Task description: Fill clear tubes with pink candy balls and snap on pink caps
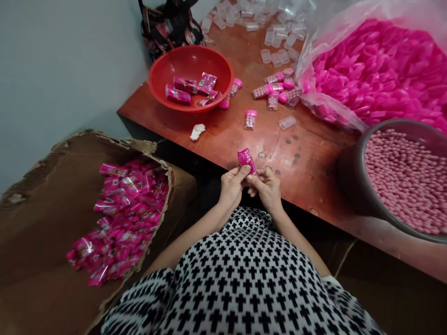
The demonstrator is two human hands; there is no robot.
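Between both hands, just over the table's front edge, is a small pink printed packet [246, 159]. My left hand [232, 186] pinches its lower left side between thumb and fingers. My right hand [267, 187] has its thumb and fingers closed on the packet's lower right end. Beyond the hands, a small clear bottle with a pink cap [250, 120] stands on the table, filled with pale pink beads. An uncapped clear container [287, 123] lies on its side to the right of it. Whether anything is inside the packet is hidden by its printed wrapper.
A red bowl [190, 104] holds several pink packets. Filled bottles [262, 91] lie near a plastic bag of pink caps [380, 70]. A dark bucket [356, 177] of pink beads stands right. Clear containers [277, 37] lie behind. A cardboard box [35, 232] of packets stands left.
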